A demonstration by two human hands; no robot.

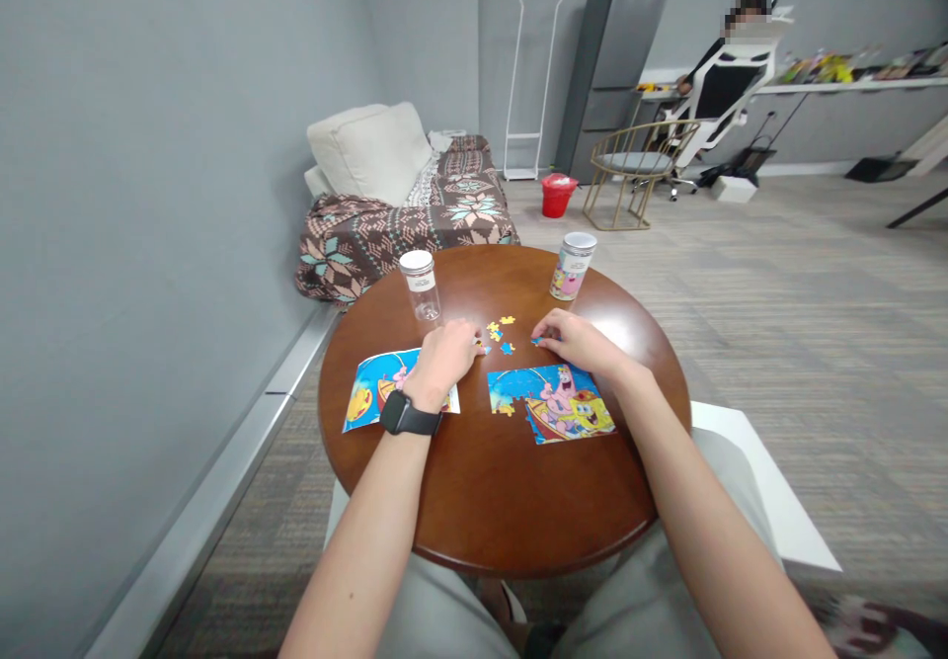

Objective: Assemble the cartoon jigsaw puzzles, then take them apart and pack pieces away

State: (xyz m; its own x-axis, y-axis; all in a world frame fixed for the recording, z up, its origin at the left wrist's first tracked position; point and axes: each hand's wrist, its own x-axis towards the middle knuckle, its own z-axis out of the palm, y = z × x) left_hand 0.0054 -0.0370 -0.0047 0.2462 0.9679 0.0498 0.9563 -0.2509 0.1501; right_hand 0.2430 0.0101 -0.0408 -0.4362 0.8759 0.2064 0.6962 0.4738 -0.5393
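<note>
A partly assembled jigsaw puzzle [552,382] lies on the round table, with a gap at its lower left corner. Beyond it are several loose puzzle pieces [508,349], yellow and blue. My left hand [448,351], with a dark watch at the wrist, has its fingers closed on a small puzzle piece at the left of this group; the fingers partly hide it. Under that wrist, a printed reference picture [362,397] is partly covered. My right hand [576,339] pinches a blue puzzle piece [535,341] at the table surface, right of the loose pieces.
On the brown table [474,501] stand a clear jar with a white lid [422,288] and a printed can [573,269]. Behind are a covered sofa [466,195], a red bin [557,197] and a gold-framed chair [629,160]. A person sits in an office chair [730,91] farther back.
</note>
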